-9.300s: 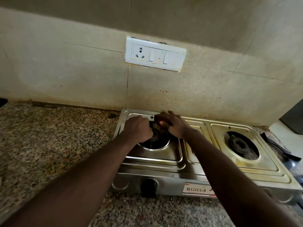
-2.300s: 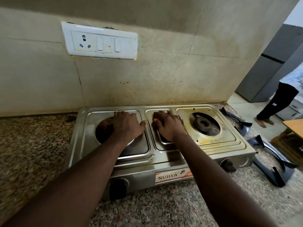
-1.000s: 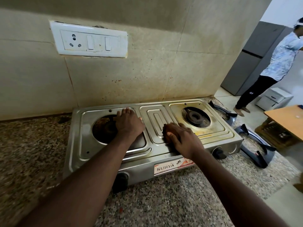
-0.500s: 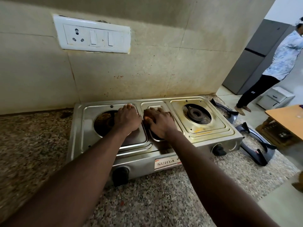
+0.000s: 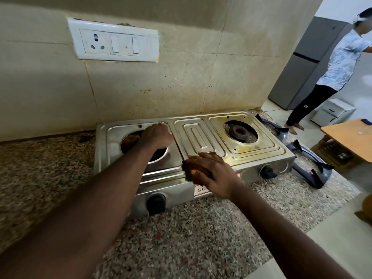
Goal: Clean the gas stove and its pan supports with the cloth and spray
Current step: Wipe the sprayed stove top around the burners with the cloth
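Note:
The steel two-burner gas stove (image 5: 201, 135) sits on a speckled granite counter against the wall, with its pan supports off. My left hand (image 5: 157, 135) rests on the left burner tray, fingers reaching its far rim and partly covering the burner opening (image 5: 130, 140). My right hand (image 5: 211, 174) grips a dark cloth (image 5: 186, 171) and presses it on the stove's front edge, just below the ribbed middle panel. The right burner (image 5: 240, 132) is bare, with yellow stains around it. Two dark pan supports (image 5: 314, 172) (image 5: 271, 127) lie on the counter to the stove's right. No spray bottle is in view.
Two black knobs (image 5: 156, 202) (image 5: 266, 172) stick out of the stove's front. A white switchboard (image 5: 114, 42) is on the stained wall above. The counter ends just right of the pan supports. Beyond it are a person (image 5: 338, 65), a grey fridge (image 5: 302, 63) and a wooden table (image 5: 350, 135).
My right hand has drawn the cloth from the back of the middle panel down to the stove's front edge. My left hand has stayed on the left burner tray.

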